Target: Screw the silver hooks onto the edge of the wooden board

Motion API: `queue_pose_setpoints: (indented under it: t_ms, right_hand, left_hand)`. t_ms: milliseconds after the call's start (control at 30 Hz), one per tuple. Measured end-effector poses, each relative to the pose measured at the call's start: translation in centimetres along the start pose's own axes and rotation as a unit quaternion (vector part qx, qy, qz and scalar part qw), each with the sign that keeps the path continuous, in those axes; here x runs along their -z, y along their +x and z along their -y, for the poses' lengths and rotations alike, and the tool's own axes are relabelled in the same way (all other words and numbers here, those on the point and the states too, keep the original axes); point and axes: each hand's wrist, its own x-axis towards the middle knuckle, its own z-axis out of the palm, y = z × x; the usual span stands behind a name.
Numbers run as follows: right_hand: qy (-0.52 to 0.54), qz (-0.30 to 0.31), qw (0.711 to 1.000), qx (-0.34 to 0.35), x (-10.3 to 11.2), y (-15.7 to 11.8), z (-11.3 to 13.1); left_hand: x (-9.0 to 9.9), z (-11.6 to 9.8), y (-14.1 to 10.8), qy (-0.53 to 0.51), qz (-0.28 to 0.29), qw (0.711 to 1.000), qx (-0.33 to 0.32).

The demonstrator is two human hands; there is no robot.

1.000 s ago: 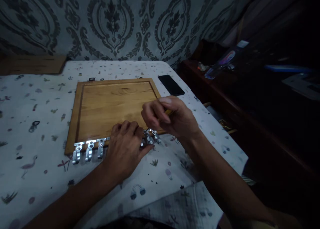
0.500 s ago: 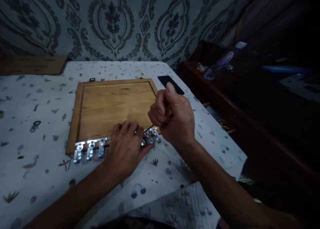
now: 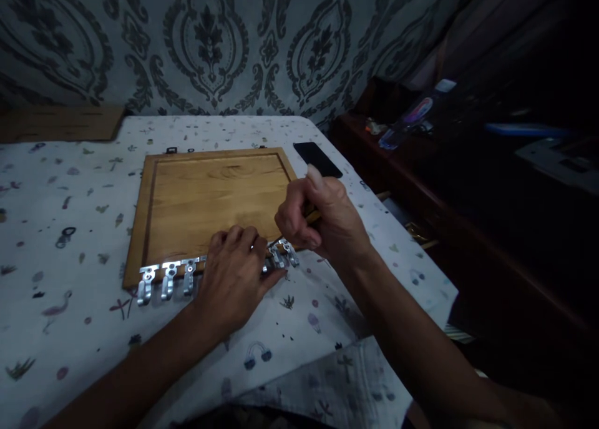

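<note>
A wooden board with a raised frame lies flat on the patterned cloth. Several silver metal hooks line its near edge. Over the middle of that edge rests my left hand, fingers bent over the board and thumb reaching right below the hooks; it hides some of them. My right hand is closed around a screwdriver with a yellowish handle, mostly hidden in the fist. Its thin shaft points down left to the hooks near the right corner, beside my left fingertips.
A black phone lies beyond the board's right corner. Brown cardboard is at the back left. Right of the table, a dark wooden surface holds a clear bottle and a blue object.
My right hand has turned slightly and dipped a little around the screwdriver. My left hand stays on the board's near edge. The view has shifted slightly.
</note>
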Motion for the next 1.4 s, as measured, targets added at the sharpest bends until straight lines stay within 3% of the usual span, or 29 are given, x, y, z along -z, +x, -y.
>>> queue_pose_setpoints:
  t_ms: [100,300,500,600,800,867,1200,1400]
  right_hand:
    - [-0.014,-0.020,1.000,0.019,-0.6,-0.1,-0.3]
    - [-0.019,-0.181,0.981,0.061,-1.8,-0.4,-0.6]
    - [-0.002,-0.260,0.963,0.065,-2.1,-0.6,-0.5]
    - [0.007,-0.223,0.973,0.063,-1.9,-0.9,-0.7]
    - [-0.027,0.016,0.999,0.027,-0.3,-0.9,-0.5]
    - [-0.031,0.055,0.998,0.016,0.0,-0.8,-0.4]
    - [-0.020,0.042,0.999,-0.001,-0.3,-0.7,-0.5]
    - [0.038,-0.084,0.991,0.102,-0.3,-0.6,0.9]
  left_hand:
    - [0.1,0.0,-0.1,0.003,-0.001,1.000,0.000]
    - [-0.2,0.1,0.0,0.006,-0.001,1.000,0.000]
    - [0.0,-0.1,-0.1,0.002,0.002,1.000,0.005]
    - [0.1,-0.1,0.0,0.003,0.007,1.000,0.007]
    - [-0.3,0.1,-0.1,0.013,-0.022,1.000,-0.008]
    - [-0.4,0.2,-0.1,0.016,-0.029,0.999,-0.011]
    - [-0.5,0.1,-0.1,0.008,-0.032,0.999,-0.011]
    - [-0.2,0.1,-0.1,-0.001,-0.011,1.000,-0.002]
